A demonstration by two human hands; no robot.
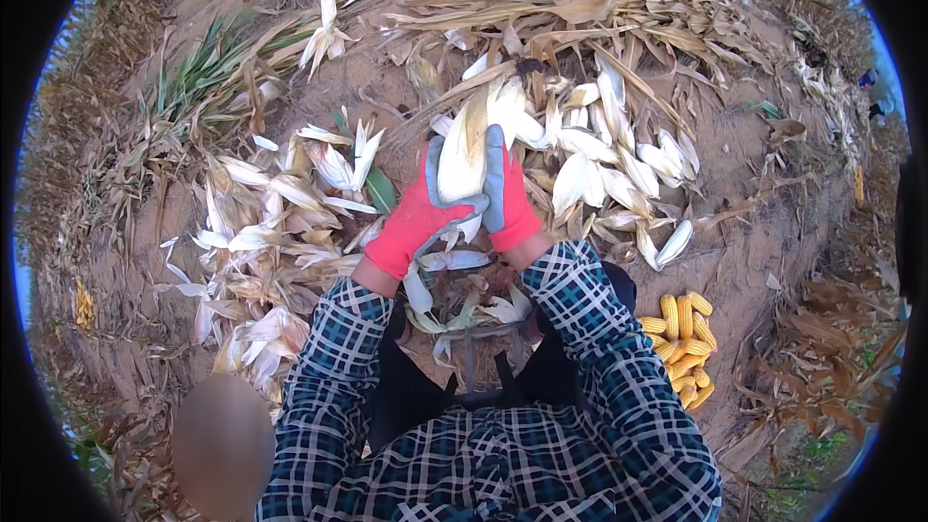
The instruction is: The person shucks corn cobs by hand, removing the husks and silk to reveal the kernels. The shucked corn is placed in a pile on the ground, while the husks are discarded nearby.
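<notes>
Between my hands is a corn ear in its pale husk (465, 141), its tip pointing up and away from me. My left hand (428, 206), in a red and grey coated glove, wraps the ear's left side and lower end. On the ear's right side, my right hand (505, 188) grips with the same kind of glove, its thumb and fingers on the husk. The thumbs lie near the ear's lower end. Whether kernels are exposed cannot be seen. Beyond and to the right lie whitish husks (580, 177); another heap of loose husks (261, 225) spreads at the left.
Husked yellow corn ears (681, 341) lie piled on the soil at my right. Dry corn stalks (507, 0) lie across the ground ahead. Green leaves (199, 72) stand out at the upper left. Another small pile of yellow ears (84, 304) is at the far left.
</notes>
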